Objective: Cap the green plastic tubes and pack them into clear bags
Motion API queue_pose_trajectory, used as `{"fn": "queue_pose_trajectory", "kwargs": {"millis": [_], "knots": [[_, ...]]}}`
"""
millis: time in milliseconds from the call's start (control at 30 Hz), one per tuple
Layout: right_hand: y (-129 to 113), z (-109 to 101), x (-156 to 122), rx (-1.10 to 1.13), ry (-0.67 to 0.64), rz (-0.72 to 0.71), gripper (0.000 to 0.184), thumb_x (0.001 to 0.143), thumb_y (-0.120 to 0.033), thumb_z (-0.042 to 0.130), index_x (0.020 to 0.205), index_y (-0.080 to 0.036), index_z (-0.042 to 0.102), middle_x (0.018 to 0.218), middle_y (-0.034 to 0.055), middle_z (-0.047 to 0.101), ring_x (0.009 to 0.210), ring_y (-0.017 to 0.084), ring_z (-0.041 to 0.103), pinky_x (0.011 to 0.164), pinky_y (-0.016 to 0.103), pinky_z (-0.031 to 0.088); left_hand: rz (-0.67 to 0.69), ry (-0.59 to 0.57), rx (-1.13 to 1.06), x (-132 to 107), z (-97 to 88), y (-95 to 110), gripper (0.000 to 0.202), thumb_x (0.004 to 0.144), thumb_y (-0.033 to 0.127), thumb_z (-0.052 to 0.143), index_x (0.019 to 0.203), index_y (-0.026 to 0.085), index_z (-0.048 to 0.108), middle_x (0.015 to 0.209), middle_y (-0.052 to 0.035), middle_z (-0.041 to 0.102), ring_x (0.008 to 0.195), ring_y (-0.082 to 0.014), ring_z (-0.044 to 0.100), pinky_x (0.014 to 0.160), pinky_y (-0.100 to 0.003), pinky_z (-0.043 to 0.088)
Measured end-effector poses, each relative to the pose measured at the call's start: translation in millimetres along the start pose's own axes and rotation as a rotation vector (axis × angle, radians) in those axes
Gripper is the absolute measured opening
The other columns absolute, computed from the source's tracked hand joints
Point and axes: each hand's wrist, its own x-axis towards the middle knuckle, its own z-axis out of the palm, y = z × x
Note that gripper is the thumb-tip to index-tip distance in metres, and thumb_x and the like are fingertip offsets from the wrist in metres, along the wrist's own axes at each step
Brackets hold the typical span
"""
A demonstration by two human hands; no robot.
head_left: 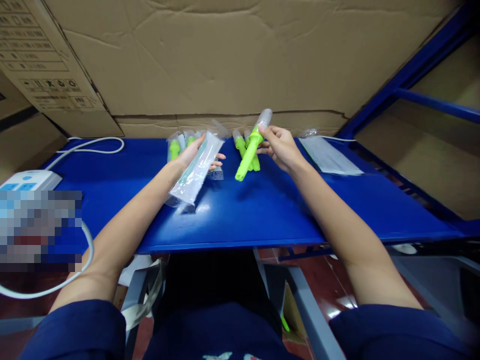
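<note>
My left hand is closed on a clear plastic bag with a pale, flat insert inside, tilted over the blue table. In my right hand is a lime-green stick-shaped item with a clear cap, pinched near the cap and held above the table. Just behind it lie more of these green capped items, partly covered by the held one. Beyond my left hand, bagged green items lie side by side, partly hidden by the hand and the bag.
A flat packet lies at the right on the blue table. To the left are a white power strip and its cable. Cardboard stands along the back, and a blue metal frame rises at the right.
</note>
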Motion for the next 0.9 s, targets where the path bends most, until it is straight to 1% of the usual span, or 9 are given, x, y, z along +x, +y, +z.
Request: {"fn": "queue_pose_trajectory", "kwargs": {"millis": [100, 233, 300, 400, 533, 667, 800, 900], "knots": [[1.6, -0.9, 3.9, 0.055, 0.046, -0.023, 0.069, 0.073, -0.086, 0.087, 0.096, -0.026, 0.061, 0.097, 0.0044, 0.077, 0.095, 0.023, 0.080, 0.078, 0.036, 0.074, -0.025, -0.018, 0.041, -1.3, 5.5, -3.0, 0.090, 0.108, 0.075, 0.033, 0.147, 0.002, 0.070, 0.089, -0.0181, 0.084, 0.075, -0.0245, 0.080, 0.068, -0.028, 0.064], [8.4, -5.0, 9.6, 0.095, 0.095, -0.079, 0.073, 0.071, -0.090, 0.085, 0.098, -0.027, 0.058, 0.106, 0.0048, 0.078, 0.106, 0.026, 0.081, 0.090, 0.043, 0.073, -0.063, -0.071, 0.090, -2.9, 12.5, -6.3, 0.092, 0.107, 0.076, 0.034, 0.145, 0.001, 0.071, 0.088, -0.0182, 0.083, 0.080, -0.0243, 0.080, 0.068, -0.028, 0.063], [12.7, -8.0, 12.6, 0.101, 0.123, -0.105, 0.075, 0.069, -0.090, 0.086, 0.100, -0.028, 0.058, 0.111, 0.0055, 0.079, 0.112, 0.028, 0.080, 0.094, 0.046, 0.073, -0.084, -0.103, 0.110, -3.3, 14.2, -7.2, 0.093, 0.105, 0.077, 0.037, 0.148, 0.001, 0.069, 0.089, -0.0181, 0.083, 0.081, -0.0250, 0.080, 0.069, -0.029, 0.063], [18.3, -12.9, 17.3, 0.107, 0.172, -0.135, 0.073, 0.071, -0.090, 0.084, 0.102, -0.029, 0.059, 0.116, 0.0061, 0.079, 0.121, 0.030, 0.078, 0.099, 0.049, 0.071, -0.071, -0.117, 0.121, -3.7, 14.7, -7.8, 0.092, 0.104, 0.075, 0.040, 0.154, 0.002, 0.065, 0.096, -0.0185, 0.084, 0.085, -0.0255, 0.081, 0.072, -0.030, 0.064], [24.2, -20.3, 23.1, 0.116, 0.234, -0.166, 0.071, 0.074, -0.090, 0.081, 0.103, -0.029, 0.059, 0.120, 0.0076, 0.078, 0.128, 0.032, 0.076, 0.102, 0.052, 0.070, -0.052, -0.141, 0.142, -3.7, 13.7, -8.2, 0.091, 0.104, 0.075, 0.041, 0.153, 0.002, 0.066, 0.100, -0.0191, 0.084, 0.087, -0.0253, 0.081, 0.074, -0.031, 0.064], [29.5, -25.7, 26.9, 0.126, 0.261, -0.195, 0.071, 0.073, -0.088, 0.082, 0.105, -0.030, 0.058, 0.124, 0.0084, 0.077, 0.135, 0.035, 0.073, 0.103, 0.054, 0.069, -0.039, -0.138, 0.189, -4.8, 14.7, -9.0, 0.090, 0.104, 0.076, 0.043, 0.152, 0.004, 0.068, 0.105, -0.0192, 0.085, 0.089, -0.0251, 0.081, 0.076, -0.030, 0.064], [31.8, -22.8, 26.4, 0.162, 0.261, -0.178, 0.074, 0.069, -0.087, 0.086, 0.107, -0.031, 0.057, 0.129, 0.0061, 0.077, 0.136, 0.033, 0.072, 0.105, 0.053, 0.069, -0.027, -0.139, 0.239, -9.9, 19.9, -9.1, 0.087, 0.106, 0.075, 0.040, 0.152, 0.008, 0.069, 0.112, -0.0175, 0.085, 0.096, -0.0249, 0.081, 0.081, -0.030, 0.064], [29.7, -15.8, 22.5, 0.178, 0.225, -0.140, 0.077, 0.065, -0.087, 0.089, 0.107, -0.031, 0.057, 0.130, 0.0054, 0.077, 0.131, 0.032, 0.075, 0.104, 0.051, 0.070, -0.027, -0.091, 0.275, -14.1, 24.7, -8.4, 0.086, 0.106, 0.075, 0.040, 0.149, 0.008, 0.072, 0.118, -0.0183, 0.085, 0.100, -0.0254, 0.080, 0.082, -0.030, 0.064]]}}
